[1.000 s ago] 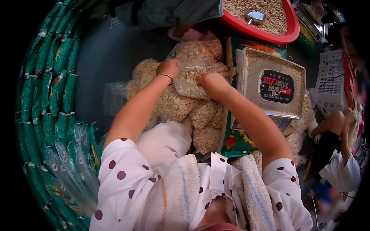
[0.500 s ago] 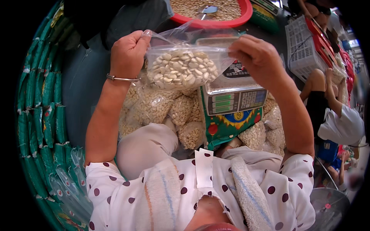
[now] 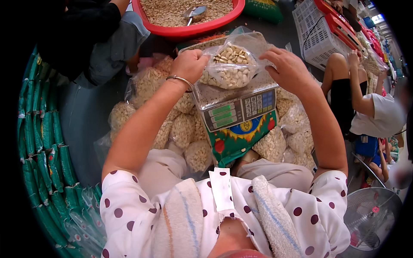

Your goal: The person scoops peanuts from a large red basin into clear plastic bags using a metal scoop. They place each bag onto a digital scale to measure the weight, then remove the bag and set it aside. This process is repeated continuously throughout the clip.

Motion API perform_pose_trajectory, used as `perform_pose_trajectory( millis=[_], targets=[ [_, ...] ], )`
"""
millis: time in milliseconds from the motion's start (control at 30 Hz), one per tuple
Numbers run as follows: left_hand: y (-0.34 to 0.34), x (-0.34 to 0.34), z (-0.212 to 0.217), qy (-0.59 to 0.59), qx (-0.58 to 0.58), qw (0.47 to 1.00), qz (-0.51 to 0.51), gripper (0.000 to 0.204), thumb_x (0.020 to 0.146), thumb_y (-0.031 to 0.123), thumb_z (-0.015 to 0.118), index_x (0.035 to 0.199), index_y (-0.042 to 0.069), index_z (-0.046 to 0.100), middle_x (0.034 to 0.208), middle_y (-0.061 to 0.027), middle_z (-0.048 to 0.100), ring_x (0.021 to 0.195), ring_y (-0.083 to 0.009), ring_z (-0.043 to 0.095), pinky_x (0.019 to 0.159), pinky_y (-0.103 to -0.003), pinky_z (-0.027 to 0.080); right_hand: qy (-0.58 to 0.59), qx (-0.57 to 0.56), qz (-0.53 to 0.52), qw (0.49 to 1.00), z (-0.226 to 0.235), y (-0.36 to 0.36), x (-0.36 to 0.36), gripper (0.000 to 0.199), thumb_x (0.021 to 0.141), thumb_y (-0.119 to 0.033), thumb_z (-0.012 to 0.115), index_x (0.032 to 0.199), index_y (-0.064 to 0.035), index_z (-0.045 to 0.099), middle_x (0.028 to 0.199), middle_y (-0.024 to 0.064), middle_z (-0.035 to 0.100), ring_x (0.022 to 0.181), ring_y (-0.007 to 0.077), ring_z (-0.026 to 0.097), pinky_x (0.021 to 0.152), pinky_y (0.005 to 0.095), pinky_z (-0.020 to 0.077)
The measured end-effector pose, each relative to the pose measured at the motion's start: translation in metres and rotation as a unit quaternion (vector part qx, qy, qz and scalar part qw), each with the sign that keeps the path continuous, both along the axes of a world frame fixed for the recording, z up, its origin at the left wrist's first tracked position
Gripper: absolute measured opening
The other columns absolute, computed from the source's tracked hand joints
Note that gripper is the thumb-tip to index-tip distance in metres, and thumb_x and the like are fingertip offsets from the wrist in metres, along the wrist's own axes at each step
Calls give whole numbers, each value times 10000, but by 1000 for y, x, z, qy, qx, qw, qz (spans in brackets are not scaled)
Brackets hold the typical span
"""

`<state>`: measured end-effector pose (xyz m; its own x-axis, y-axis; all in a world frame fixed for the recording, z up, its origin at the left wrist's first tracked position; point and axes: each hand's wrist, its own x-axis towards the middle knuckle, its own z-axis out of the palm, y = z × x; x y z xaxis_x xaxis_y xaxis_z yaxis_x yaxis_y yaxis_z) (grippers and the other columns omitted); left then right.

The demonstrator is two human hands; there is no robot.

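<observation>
Left hand (image 3: 188,64) pinching clear nut bag (image 3: 230,66) on scale (image 3: 236,103); right hand (image 3: 288,69) gripping its other edge.

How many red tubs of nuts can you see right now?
1. The red tub sits at the top, beyond the scale, with a metal scoop in it. Others may lie outside the view.

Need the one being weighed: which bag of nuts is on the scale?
The clear bag held by both hands sits on the scale; the other bags lie piled below.

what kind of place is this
Most likely a small packing workshop for nuts or seeds. Both hands set a clear bag of kernels on a digital scale, filled bags are heaped around it, and a red basin holds loose stock.
</observation>
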<state>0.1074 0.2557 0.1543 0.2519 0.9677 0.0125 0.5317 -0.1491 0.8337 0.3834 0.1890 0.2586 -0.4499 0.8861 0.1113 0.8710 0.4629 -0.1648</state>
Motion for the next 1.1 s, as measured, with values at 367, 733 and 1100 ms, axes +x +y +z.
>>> perform_pose_trajectory(
  millis=[367, 733, 1100],
  targets=[
    [-30, -48, 67, -8, -33, 999, 11, 340, 862, 410, 640, 866, 70, 635, 594, 41, 518, 512, -4, 449, 454, -165, 340, 44, 156, 124, 979, 60, 9, -60, 172, 770, -42, 581, 935, -15, 624, 866, 112, 637, 824, 292, 604, 732, 374, 477],
    [-121, -121, 126, -12, -97, 995, -10, 146, 867, 165, 621, 953, 50, 601, 732, 48, 551, 639, -10, 490, 528, -148, 357, -569, 132, 361, 727, -12, 99, -80, 116, 741, -85, 582, 702, -101, 690, 708, 63, 659, 713, 186, 626, 682, 356, 502],
    [-186, -138, 129, -64, -132, 989, 29, 156, 836, 40, 631, 986, 28, 591, 792, 44, 534, 700, -24, 476, 645, -163, 385, -199, -131, -28, 971, -83, 82, -97, 237, 715, -130, 722, 934, -40, 708, 907, 151, 683, 866, 299, 657, 734, 386, 525]
  ],
)
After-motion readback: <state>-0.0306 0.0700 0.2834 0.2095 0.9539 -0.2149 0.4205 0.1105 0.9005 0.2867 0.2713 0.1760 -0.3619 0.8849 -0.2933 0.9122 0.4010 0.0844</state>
